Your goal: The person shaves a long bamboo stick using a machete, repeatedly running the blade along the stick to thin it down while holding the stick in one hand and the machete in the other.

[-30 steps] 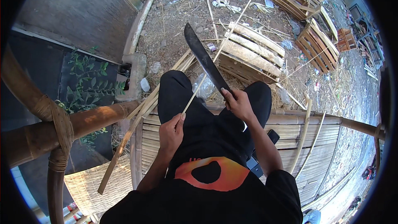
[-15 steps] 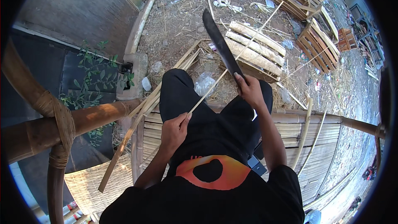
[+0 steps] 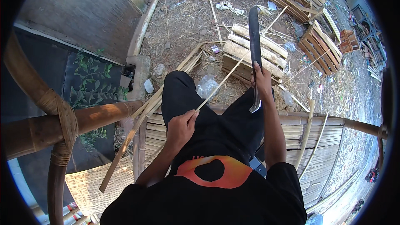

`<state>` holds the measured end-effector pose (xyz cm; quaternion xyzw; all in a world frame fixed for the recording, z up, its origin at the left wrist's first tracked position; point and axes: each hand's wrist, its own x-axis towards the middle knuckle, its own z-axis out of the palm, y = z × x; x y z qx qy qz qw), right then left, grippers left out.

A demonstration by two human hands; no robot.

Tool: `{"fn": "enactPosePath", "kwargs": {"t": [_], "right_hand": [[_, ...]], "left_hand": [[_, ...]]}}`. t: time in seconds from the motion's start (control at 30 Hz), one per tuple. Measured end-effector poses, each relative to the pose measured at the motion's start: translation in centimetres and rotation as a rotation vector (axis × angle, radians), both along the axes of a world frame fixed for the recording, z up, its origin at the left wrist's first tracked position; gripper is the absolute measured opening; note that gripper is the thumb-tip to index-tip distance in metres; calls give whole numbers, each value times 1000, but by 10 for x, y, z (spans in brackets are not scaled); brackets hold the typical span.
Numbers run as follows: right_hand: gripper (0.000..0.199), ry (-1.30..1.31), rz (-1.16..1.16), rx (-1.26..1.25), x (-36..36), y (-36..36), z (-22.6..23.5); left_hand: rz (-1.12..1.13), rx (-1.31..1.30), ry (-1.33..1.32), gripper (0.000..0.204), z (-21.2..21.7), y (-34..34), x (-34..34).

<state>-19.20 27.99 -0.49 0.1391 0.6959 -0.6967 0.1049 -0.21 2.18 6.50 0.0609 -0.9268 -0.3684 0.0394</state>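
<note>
Pinched in my left hand (image 3: pixel 181 129), in front of my lap, is the near end of a long thin bamboo strip (image 3: pixel 227 76). The strip slants away to the upper right, over a wooden crate, and passes behind a dark machete (image 3: pixel 254 31). My right hand (image 3: pixel 262 81) is wrapped round the machete's handle above my right knee. The blade points away from me, almost straight up in the view, and lies across the strip. The handle's pale curved end sticks out below my fist.
The slatted wooden crate (image 3: pixel 237 50) stands on the littered ground beyond my knees. More crates (image 3: pixel 318 46) lie at the far right. Bamboo strips (image 3: pixel 143 114) lean by my left leg; a thick bamboo rail (image 3: pixel 91 119) is at left. I sit on a bamboo slat bench (image 3: pixel 287 135).
The machete has swung to the right, from leaning left to nearly upright in the view. My left hand has shifted slightly right with the strip.
</note>
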Motion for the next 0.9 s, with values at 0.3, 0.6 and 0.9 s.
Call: {"fn": "enactPosePath", "kwargs": {"t": [0.3, 0.6, 0.9], "right_hand": [[47, -2, 169, 116, 5, 5, 5], [42, -50, 238, 134, 25, -1, -8], [45, -55, 415, 215, 42, -17, 1]], "left_hand": [[-8, -24, -52, 18, 2, -2, -4], [7, -63, -40, 22, 0, -9, -12], [-5, -47, -36, 21, -4, -15, -19]]}}
